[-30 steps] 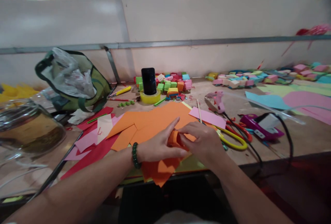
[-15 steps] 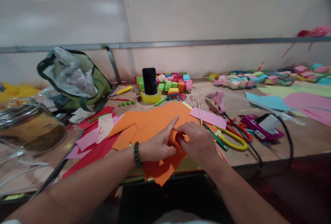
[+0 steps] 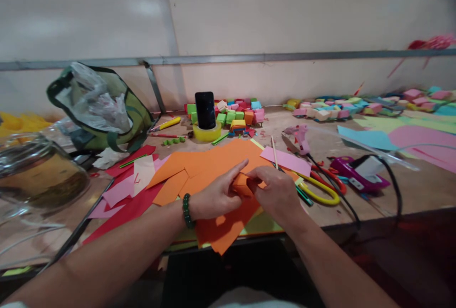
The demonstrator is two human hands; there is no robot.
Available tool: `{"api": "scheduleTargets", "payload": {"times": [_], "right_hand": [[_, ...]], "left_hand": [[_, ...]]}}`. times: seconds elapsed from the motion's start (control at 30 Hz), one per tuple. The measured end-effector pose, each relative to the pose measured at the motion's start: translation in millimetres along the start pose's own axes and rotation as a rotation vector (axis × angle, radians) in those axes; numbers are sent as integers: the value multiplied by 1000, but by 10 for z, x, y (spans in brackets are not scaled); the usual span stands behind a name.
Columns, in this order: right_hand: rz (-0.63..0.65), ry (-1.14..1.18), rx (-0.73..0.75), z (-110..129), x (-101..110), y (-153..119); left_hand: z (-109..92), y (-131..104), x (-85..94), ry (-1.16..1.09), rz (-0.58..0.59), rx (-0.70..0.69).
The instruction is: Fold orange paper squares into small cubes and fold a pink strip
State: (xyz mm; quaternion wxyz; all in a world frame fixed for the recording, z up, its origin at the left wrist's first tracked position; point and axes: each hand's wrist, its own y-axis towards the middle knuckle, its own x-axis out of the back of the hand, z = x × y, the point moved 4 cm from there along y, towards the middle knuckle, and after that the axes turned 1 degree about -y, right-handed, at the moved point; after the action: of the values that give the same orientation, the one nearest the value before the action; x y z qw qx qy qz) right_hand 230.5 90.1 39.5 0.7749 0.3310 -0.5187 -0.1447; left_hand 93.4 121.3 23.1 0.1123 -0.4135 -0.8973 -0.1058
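Between my hands is a small folded piece of orange paper (image 3: pixel 241 185). My left hand (image 3: pixel 219 198), with a dark green bead bracelet (image 3: pixel 187 211) at the wrist, grips its left side between thumb and fingers, the index finger stretched out along the far side. On its right edge, my right hand (image 3: pixel 276 189) pinches with thumb and fingertips, which partly hide the fold. Orange sheets (image 3: pixel 210 158) lie spread under both hands, one reaching the table's front edge. To the right of them rest a pink paper strip (image 3: pixel 285 161) and a thin wooden stick (image 3: pixel 274 149).
Yellow-handled scissors (image 3: pixel 322 196), a pink glue gun (image 3: pixel 301 138) and a purple device (image 3: pixel 359 175) with a black cable lie right. A phone (image 3: pixel 205 111) stands in a yellow tape roll (image 3: pixel 207 132) before several paper cubes (image 3: pixel 231 117). Left are a green bag (image 3: pixel 137 120) and a glass jar (image 3: pixel 42 175).
My right hand has shifted slightly right, and its fingers now pinch the folded paper's right edge. The paper's opening has turned, showing a flatter face. My left hand stays nearly in place.
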Motion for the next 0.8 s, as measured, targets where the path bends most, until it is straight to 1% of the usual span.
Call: {"api": "scheduleTargets", "payload": {"times": [0.07, 0.23, 0.33, 0.4, 0.5, 0.57, 0.63, 0.73, 0.8], "right_hand": [[2, 3, 0, -11, -2, -2], [6, 59, -21, -11, 12, 2], [-6, 74, 8, 0, 14, -1], [30, 107, -2, -14, 12, -5], [123, 244, -73, -58, 31, -9], [143, 322, -87, -69, 68, -2], [95, 304, -41, -54, 114, 10], [-31, 168, 106, 10, 152, 16], [-69, 94, 188, 52, 141, 8]], "left_hand": [[-3, 3, -4, 3, 4, 0], [-36, 6, 9, 78, -43, -57], [-13, 16, 16, 78, -38, -29], [9, 32, 24, 53, -47, -26], [18, 57, 32, -40, -85, -88], [12, 58, 27, -92, -100, -119], [-4, 47, 12, -69, -95, -121], [-37, 24, 2, 39, -89, -98], [-51, 21, 9, 66, -97, -90]]}}
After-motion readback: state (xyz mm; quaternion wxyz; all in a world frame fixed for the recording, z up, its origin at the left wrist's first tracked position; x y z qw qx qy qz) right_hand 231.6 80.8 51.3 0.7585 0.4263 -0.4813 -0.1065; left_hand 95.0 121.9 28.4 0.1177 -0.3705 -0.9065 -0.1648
